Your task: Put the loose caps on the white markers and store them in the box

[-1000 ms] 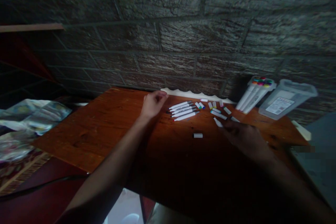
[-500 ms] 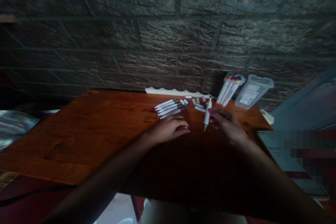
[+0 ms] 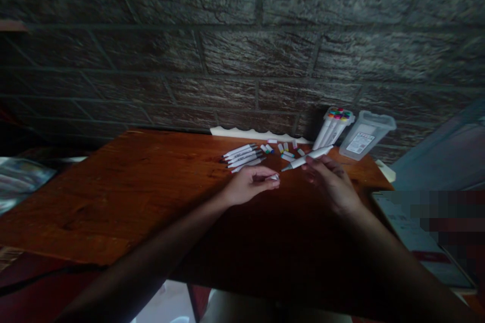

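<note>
Between the fingers of my right hand (image 3: 333, 181) is a white marker (image 3: 307, 157), uncapped, its grey tip pointing left and down. My left hand (image 3: 252, 184) pinches a small white marker cap (image 3: 274, 177), a short gap away from that tip. Several uncapped markers (image 3: 243, 156) lie side by side on the wooden table (image 3: 144, 186), just beyond my left hand. Loose caps (image 3: 287, 156) with coloured ends are scattered behind both hands, some lying in pairs.
At the back right a clear holder (image 3: 333, 128) stands full of markers with coloured ends. Beside it is a transparent plastic box (image 3: 367, 135) with a label. A white wavy-edged strip (image 3: 250, 134) lies along the stone-patterned wall (image 3: 227, 55).
The marker in my right hand has swung from nearly upright to a slant, its tip now toward my left hand. My left hand has risen slightly rightward, and its cap shows more.
</note>
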Motion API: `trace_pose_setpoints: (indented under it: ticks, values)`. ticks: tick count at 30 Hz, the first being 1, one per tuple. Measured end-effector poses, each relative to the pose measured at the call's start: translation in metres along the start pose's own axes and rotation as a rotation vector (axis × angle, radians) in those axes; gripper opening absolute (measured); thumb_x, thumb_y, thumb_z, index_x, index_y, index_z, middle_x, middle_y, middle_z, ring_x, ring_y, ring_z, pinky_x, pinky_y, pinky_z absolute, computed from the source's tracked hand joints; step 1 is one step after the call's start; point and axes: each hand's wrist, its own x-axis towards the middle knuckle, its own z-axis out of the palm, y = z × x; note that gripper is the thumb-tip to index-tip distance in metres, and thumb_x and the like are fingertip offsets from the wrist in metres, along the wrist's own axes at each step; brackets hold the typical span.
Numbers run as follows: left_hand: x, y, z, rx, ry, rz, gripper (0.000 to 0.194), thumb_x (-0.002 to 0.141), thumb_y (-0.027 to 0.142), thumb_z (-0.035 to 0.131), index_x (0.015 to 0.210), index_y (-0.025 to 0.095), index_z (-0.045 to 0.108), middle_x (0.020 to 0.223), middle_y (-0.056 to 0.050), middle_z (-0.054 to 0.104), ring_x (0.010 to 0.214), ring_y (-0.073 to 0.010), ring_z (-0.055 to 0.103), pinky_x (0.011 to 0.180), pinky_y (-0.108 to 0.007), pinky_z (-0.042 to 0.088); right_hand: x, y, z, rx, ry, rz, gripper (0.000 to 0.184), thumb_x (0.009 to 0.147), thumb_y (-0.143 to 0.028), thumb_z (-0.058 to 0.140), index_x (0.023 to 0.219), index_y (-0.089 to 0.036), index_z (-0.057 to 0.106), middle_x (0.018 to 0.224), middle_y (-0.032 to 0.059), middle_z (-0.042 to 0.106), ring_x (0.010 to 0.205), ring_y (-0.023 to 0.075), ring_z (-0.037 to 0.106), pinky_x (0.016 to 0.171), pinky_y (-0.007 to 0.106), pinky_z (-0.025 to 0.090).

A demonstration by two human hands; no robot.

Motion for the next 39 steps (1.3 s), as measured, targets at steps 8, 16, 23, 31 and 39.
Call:
trace_pose_setpoints:
  ticks: [8,16,23,31,39]
  values:
    - [0.000,0.004,0.000,-0.024,0.039,0.064,0.025,0.079,0.029,0.071,0.098,0.013,0.067,0.097,-0.009,0.073,0.090,-0.0181,0.069,0.088,-0.036,0.054,0.000,0.004,-0.003,-0.103,-0.065,-0.041,0.020,0.072,-0.035,0.076,0.085,-0.022,0.069,0.074,-0.0007,0.062,0.063,0.0107,0.050,0.051,0.022,0.037]
    - [-0.002,0.012,0.003,0.006,0.086,0.133,0.023,0.074,0.025,0.076,0.091,0.013,0.068,0.092,-0.008,0.073,0.085,-0.0171,0.069,0.082,-0.032,0.056,-0.013,-0.006,0.006,-0.154,-0.165,-0.138,0.020,0.070,-0.029,0.078,0.089,-0.027,0.071,0.077,-0.0032,0.066,0.060,0.0094,0.051,0.051,0.022,0.038]
    - [-0.004,0.017,0.000,0.006,0.149,0.244,0.021,0.066,0.020,0.081,0.083,0.017,0.070,0.084,-0.003,0.073,0.078,-0.0165,0.070,0.076,-0.030,0.059,-0.027,-0.019,0.015,-0.212,-0.258,-0.240,0.019,0.066,-0.023,0.080,0.082,-0.026,0.069,0.090,-0.0006,0.071,0.081,0.0159,0.063,0.074,0.032,0.052]
    - [-0.009,0.029,-0.004,0.060,0.139,0.242,0.020,0.062,0.023,0.083,0.081,0.022,0.075,0.077,-0.003,0.075,0.069,-0.0178,0.071,0.067,-0.029,0.061,-0.024,-0.013,0.004,-0.148,-0.312,-0.232,0.021,0.070,-0.025,0.077,0.088,-0.031,0.069,0.097,-0.0018,0.070,0.089,0.0166,0.063,0.080,0.035,0.053]
    - [-0.008,0.027,-0.004,0.042,0.123,0.234,0.022,0.061,0.020,0.083,0.081,0.024,0.075,0.077,-0.001,0.075,0.069,-0.0172,0.071,0.067,-0.028,0.061,-0.024,-0.011,0.004,-0.158,-0.294,-0.216,0.022,0.069,-0.026,0.077,0.089,-0.034,0.070,0.096,-0.0030,0.068,0.085,0.0156,0.061,0.073,0.032,0.051]
